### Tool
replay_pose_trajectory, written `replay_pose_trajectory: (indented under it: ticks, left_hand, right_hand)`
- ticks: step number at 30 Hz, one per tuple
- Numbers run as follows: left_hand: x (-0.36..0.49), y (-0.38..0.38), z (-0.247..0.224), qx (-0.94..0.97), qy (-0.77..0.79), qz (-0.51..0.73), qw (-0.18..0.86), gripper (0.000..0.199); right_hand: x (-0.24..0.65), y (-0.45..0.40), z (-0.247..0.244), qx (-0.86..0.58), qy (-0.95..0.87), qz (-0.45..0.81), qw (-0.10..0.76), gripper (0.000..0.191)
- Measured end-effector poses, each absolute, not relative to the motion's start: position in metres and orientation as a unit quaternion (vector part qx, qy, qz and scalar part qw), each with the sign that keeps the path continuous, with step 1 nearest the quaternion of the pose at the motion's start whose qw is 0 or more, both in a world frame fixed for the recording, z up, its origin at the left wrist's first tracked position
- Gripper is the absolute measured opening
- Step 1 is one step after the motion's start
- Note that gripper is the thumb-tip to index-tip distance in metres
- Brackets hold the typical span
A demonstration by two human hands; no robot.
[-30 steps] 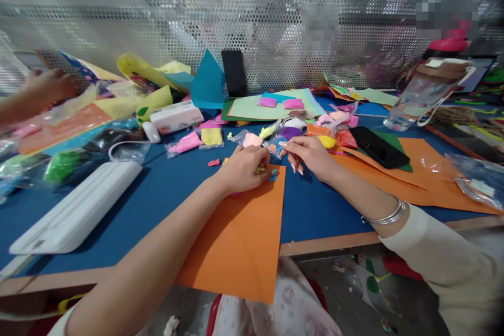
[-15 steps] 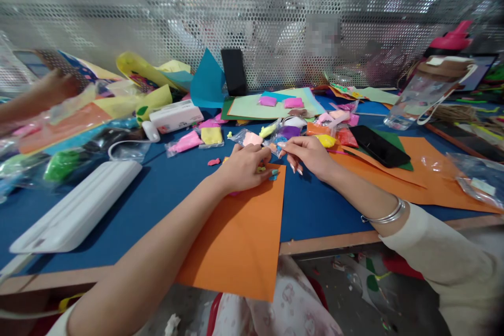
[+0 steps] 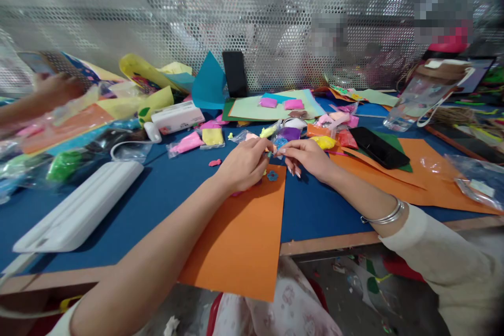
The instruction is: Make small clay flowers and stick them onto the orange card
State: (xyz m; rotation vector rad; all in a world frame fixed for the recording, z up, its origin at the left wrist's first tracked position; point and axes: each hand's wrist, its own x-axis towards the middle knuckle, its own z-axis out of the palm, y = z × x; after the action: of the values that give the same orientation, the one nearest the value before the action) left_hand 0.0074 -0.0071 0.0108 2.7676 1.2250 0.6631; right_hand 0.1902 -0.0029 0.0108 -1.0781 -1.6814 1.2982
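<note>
Head view, grip: fingertips of left hand and right hand close together; cannot tell what, if anything, they grasp.
Blue flower: on orange sheet, near the fingertips.
Farther right: black phone.

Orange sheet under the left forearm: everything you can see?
The orange sheet looks like paper or thin card, smooth and straight-edged. It rests on the blue table, near end overhanging the edge. A small blue flower lies near its far right corner. The left hand and forearm hide its left part; touching is unclear.
</note>
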Motion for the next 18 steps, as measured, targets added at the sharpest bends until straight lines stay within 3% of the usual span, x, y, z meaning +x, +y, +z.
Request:
replay_pose_trajectory:
  ticks: [8, 18]
  left_hand:
    - [0.0063, -0.0092, 0.0096, 0.904, 0.373, 0.207, 0.029, 0.043]
    - [0.005, -0.009, 0.0085, 0.905, 0.352, 0.239, 0.016, 0.034]
  right_hand:
    - [0.1892, -0.0006, 0.0106, -0.433, -0.62, 0.535, 0.376, 0.013]
    - [0.1881, -0.0018, 0.0134, -0.439, -0.591, 0.557, 0.385, 0.017]
